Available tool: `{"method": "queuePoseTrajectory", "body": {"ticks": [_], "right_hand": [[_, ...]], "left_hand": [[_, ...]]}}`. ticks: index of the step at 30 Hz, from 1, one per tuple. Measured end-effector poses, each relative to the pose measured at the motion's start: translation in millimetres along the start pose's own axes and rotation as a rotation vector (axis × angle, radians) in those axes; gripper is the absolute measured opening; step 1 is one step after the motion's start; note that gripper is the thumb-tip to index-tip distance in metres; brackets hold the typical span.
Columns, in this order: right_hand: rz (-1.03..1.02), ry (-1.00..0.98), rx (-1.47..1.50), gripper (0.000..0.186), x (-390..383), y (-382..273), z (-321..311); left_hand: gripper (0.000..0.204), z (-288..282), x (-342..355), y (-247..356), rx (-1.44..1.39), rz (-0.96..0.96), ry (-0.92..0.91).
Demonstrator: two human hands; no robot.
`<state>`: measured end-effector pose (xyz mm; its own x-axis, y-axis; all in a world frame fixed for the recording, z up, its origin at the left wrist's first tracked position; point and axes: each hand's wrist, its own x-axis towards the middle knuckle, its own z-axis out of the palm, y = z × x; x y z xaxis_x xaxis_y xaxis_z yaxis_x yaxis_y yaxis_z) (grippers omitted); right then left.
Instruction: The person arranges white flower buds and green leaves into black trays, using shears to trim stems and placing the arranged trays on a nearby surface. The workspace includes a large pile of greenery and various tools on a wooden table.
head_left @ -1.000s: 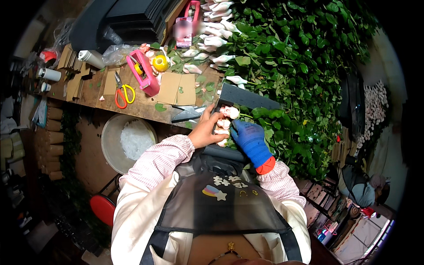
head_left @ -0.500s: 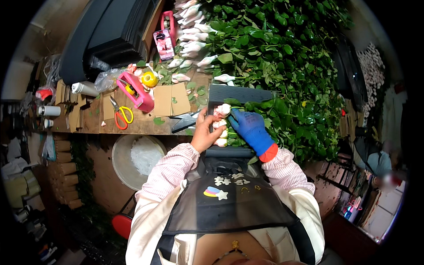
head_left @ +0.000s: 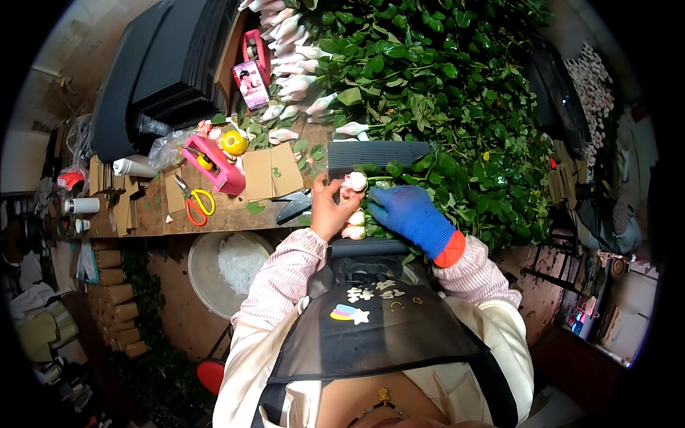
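My bare left hand pinches a pale pink rose bud at the left edge of a dark ribbed sheet on the workbench. Two more pale buds lie just below it, against my palm. My right hand, in a blue glove with a red cuff, grips the leafy green stems of the same roses right beside the buds. Both hands are close together over the sheet, above my dark apron.
A big heap of green rose foliage fills the right. Wrapped pale buds line the bench's far side. Yellow-handled scissors, a pink tape dispenser, cardboard pieces, a stapler and stacked black sheets lie left. A white bucket stands below.
Both hands stay together on the roses; my left fingers have shifted up onto the top bud. The view has tilted, sliding the bench downward in the picture.
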<state>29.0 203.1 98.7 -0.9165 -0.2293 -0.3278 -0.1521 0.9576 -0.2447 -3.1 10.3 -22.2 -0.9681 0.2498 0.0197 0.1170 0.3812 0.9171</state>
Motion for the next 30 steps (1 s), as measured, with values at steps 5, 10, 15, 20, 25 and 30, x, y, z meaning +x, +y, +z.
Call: {"method": "queuePoseTrajectory", "body": {"ticks": [5, 10, 15, 20, 25, 30], "right_hand": [[0.088, 0.374, 0.21, 0.034, 14, 3, 25], [0.137, 0.331, 0.081, 0.029, 33, 5, 43], [0.036, 0.265, 0.057, 0.026, 33, 9, 36], [-0.02, 0.318, 0.009, 0.036, 28, -3, 36], [-0.147, 0.444, 0.197, 0.04, 10, 5, 10], [-0.061, 0.539, 0.389, 0.037, -18, -8, -22]], "left_hand": [[0.037, -2, 2, -1, -0.111, -0.012, -0.044], [0.035, -5, -1, 8, -0.165, -0.02, -0.043], [0.036, -7, 1, 0, -0.143, -0.056, -0.076], [0.039, -4, -1, -4, -0.164, -0.125, -0.081], [0.051, -15, -8, 1, -0.093, -0.113, -0.061], [0.057, -92, 13, -74, 0.375, -0.099, 0.299]]}}
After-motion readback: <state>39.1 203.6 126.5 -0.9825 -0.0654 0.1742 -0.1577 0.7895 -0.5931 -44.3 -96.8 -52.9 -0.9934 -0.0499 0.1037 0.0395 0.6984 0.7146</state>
